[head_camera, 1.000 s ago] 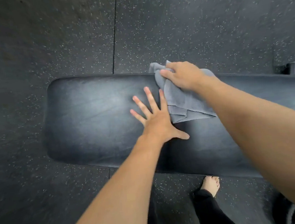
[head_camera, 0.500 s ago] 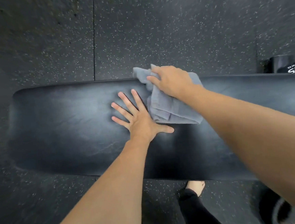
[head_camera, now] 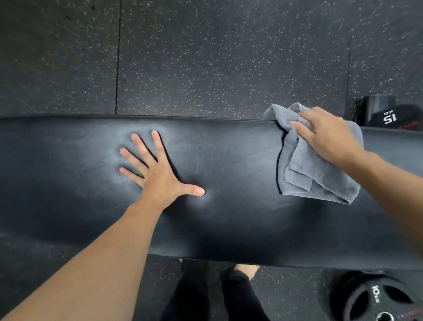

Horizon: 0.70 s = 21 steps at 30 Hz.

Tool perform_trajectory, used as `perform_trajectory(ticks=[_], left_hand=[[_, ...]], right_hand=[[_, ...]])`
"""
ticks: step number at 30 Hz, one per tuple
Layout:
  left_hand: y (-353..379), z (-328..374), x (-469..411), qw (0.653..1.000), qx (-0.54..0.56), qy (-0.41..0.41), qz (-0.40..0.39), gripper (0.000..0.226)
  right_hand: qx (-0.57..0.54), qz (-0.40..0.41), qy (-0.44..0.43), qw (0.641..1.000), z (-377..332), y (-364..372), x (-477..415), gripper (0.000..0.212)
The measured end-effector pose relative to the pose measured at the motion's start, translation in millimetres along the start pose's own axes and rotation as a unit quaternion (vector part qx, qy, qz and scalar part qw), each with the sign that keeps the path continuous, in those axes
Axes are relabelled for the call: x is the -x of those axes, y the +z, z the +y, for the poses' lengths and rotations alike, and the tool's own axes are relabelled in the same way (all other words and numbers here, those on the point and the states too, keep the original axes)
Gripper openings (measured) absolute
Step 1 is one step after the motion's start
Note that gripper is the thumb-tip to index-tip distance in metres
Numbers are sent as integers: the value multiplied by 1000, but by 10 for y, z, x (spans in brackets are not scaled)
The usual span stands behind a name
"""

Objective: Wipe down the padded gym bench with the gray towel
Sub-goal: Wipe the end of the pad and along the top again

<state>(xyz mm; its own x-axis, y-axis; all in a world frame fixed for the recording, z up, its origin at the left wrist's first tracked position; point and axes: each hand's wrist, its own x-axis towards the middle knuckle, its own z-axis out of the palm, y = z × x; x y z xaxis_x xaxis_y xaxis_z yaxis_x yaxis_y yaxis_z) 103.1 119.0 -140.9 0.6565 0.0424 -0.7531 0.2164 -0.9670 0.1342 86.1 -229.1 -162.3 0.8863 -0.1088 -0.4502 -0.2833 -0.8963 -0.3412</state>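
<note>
The black padded gym bench [head_camera: 232, 184] runs across the view from left to right. My left hand [head_camera: 155, 172] lies flat on the pad left of centre, fingers spread, holding nothing. A folded gray towel [head_camera: 305, 178] rests on the pad at the right, its top corner hanging over the far edge. My right hand [head_camera: 327, 133] presses down on the towel's upper part with fingers curled into the cloth.
Speckled black rubber flooring [head_camera: 221, 45] surrounds the bench. A 15 kg weight [head_camera: 392, 118] sits beyond the bench at the right. A 10 kg plate [head_camera: 373, 299] lies on the floor near my legs [head_camera: 216, 299] and bare foot at the bottom.
My right hand has slid the towel to the right along the pad, away from my left hand. The view has shifted right, so the bench's left end is out of frame.
</note>
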Motion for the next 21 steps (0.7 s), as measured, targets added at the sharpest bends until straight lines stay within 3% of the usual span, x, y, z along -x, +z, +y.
perform_trajectory(ticks=[9,13,16,18,21], left_hand=[[37,-24,-40,1000,-6,2,10,178],[38,4,-29,1000,-21,-8,19,178],[32,43,6,999,-26,-24,30,177],[47,92,62,998,-26,-20,57,168],[132,281,182,991,-31,52,117,132]], right_hand=[[44,53,-10,998,-184,89,-38,44],[49,-8,-28,998,-593,206,-135,53],[57,-49,-90,993,-1031,292,-205,57],[54,-60,-123,989,-1225,317,-237,54],[39,-64,-144,987,-1152,280,-253,50]])
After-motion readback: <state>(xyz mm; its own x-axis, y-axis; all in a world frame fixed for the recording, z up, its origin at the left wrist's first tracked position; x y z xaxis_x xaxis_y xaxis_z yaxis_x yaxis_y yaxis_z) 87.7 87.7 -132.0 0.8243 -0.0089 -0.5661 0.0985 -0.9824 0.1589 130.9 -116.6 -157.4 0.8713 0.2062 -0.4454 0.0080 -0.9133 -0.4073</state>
